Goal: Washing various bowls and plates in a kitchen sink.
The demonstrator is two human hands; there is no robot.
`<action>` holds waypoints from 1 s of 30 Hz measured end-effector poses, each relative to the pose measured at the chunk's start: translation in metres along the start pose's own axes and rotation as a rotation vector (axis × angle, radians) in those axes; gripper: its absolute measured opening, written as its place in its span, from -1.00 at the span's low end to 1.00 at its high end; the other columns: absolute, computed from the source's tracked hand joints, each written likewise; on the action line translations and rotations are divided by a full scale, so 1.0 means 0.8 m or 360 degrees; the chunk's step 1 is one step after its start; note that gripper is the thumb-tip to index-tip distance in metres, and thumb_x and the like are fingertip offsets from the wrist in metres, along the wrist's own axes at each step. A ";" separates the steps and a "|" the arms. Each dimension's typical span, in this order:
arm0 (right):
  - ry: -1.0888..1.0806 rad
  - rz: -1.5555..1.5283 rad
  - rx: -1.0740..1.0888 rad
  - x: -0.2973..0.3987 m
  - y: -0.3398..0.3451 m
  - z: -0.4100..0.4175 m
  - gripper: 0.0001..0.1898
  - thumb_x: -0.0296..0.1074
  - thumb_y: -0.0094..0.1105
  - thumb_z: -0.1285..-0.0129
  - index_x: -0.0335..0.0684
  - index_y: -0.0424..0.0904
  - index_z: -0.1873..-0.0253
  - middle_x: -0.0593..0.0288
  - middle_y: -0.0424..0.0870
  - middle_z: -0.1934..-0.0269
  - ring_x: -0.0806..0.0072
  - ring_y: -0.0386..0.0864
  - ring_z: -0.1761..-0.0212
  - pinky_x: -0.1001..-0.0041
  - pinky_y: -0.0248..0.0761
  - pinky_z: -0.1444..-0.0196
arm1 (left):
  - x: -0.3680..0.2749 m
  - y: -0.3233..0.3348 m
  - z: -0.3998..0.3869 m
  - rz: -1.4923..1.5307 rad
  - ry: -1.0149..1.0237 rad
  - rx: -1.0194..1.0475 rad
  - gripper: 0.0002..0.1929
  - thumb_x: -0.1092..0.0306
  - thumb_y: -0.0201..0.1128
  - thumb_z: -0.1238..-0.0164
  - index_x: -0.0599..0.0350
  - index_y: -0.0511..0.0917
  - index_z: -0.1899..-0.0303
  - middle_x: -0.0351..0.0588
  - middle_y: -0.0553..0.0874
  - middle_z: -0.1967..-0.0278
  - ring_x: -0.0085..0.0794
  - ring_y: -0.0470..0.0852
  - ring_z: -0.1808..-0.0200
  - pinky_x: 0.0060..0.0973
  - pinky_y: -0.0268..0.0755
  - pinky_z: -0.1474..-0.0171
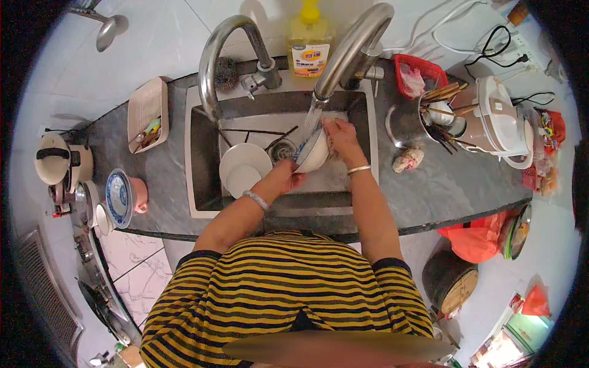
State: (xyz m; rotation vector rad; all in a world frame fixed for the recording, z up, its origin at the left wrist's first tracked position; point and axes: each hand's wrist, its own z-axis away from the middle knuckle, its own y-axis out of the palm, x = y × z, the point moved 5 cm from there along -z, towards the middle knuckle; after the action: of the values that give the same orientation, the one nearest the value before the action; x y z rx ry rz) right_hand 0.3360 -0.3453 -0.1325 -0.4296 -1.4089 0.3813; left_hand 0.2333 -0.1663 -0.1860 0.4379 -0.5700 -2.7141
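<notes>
Water runs from the right-hand faucet [338, 60] onto a white bowl with blue decoration [315, 154], tilted on its side above the sink [280, 200]. My left hand [287, 177] grips the bowl's lower left edge. At its upper right side is my right hand [341, 138], fingers against the bowl; whether they close on it is hard to tell. A white plate [244, 154] with a smaller white dish [244, 181] on it lies in the sink, left of my hands. Behind the bowl, the drain strainer [283, 149] is partly hidden. Dark chopsticks [248, 131] lie near it.
A second faucet [232, 27] arches over the sink's left side. Behind stands a yellow soap bottle [310, 46]. To the right are a red basket [421, 69], a steel utensil holder [407, 124] and a rice cooker [494, 119]. A pink mug [139, 195] and bowls [119, 198] stand left.
</notes>
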 end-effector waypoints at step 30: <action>0.1302 -0.2180 0.0223 -0.020 0.070 0.068 -0.67 -0.14 -0.16 -0.33 -0.28 0.45 0.06 0.10 0.58 0.20 0.23 0.56 0.21 0.25 0.45 0.13 | -0.048 -0.014 -0.002 -0.0178 0.0623 -0.0384 -0.59 0.59 0.04 -0.14 0.07 0.29 -0.06 0.04 0.50 0.13 -0.09 0.54 0.19 -0.19 0.56 0.33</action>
State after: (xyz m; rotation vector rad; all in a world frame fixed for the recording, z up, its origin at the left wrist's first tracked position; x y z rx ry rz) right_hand 0.2797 -0.3016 -0.1686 0.5012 -0.6041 -0.7478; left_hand 0.2657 -0.1426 -0.1832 0.9271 -0.1139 -2.6481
